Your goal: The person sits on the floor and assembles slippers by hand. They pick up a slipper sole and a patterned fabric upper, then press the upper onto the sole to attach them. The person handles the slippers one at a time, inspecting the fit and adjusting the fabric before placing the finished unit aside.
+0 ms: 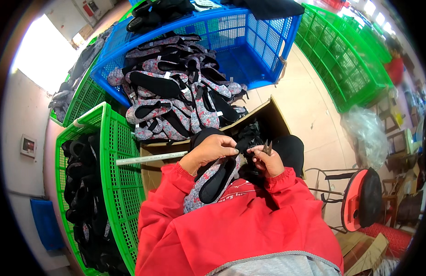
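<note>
A floral-print slipper [222, 171] with a black lining lies across my lap, its opening facing up. My left hand [214, 151] is closed on its far end, thumb and forefinger pinched at the edge. Just right of it, my right hand [270, 163] holds a small pair of thread snips [267, 147], the two pointed blades sticking up past the fingers. The fingertips of that hand are close to the slipper's end; whether they pinch a thread there is too small to tell. A heap of similar slippers [169, 99] lies just beyond my hands.
The heap spills out of a blue plastic crate [268, 41]. A green crate [105, 152] of black slippers stands at my left, with a white tube [151, 158] beside it. An open cardboard box [272, 115] is ahead, a red-and-black stool [360, 200] at right, green crates [341, 60] farther off.
</note>
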Available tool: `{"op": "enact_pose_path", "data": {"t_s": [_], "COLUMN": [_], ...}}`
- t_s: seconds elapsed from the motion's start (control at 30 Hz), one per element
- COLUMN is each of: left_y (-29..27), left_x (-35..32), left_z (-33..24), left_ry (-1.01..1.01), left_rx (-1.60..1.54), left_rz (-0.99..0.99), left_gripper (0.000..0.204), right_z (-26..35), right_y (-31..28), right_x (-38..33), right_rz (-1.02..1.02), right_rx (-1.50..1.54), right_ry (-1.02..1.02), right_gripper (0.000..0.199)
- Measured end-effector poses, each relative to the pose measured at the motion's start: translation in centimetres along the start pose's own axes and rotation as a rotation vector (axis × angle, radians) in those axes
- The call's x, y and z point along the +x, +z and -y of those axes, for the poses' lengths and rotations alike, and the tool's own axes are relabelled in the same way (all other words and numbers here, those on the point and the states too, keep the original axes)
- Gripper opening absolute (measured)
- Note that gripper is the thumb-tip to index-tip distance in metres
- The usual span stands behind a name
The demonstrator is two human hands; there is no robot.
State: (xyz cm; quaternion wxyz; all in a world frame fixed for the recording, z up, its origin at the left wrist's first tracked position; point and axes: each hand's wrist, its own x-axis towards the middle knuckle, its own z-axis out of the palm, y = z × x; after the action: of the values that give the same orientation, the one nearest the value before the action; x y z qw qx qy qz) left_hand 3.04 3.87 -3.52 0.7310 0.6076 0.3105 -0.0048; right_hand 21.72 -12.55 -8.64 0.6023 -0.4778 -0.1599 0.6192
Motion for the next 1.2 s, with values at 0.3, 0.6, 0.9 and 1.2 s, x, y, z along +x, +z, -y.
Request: {"op": "enact_pose_path", "data": {"t_s": [0.3,0.6,0.9,1.2], "left_y": [0.1,0.1,-0.4,0.8], "left_x": [-0.6,0.9,1.6,2.1], "left_z": [1.1,2.4,0.9,0.1], "left_ry": [0.202,0.222,0.06,0.087], "left_rx": [-0.027,-0.016,-0.081,-0.111], "left_rz": [-0.025,-0.068,-0.093,-0.058], "left_gripper": [0.01,0.008,0.013,0.011], "right_z": [-1.2,-2.3,-3.0,-3.3], "right_y": [3.2,4.6,6.3,6.2], "right_x": [0.9,0.3,0.4,0.9], "right_rz": [0.059,0.039,0.074,0.026], "right_rx": [-0.157,-0.082,-0.331,-0.128], "right_ry": [-0.015,-0.03,-0.135,0.084], "right_gripper": [0.017,0.019,0.018,0.01]}}
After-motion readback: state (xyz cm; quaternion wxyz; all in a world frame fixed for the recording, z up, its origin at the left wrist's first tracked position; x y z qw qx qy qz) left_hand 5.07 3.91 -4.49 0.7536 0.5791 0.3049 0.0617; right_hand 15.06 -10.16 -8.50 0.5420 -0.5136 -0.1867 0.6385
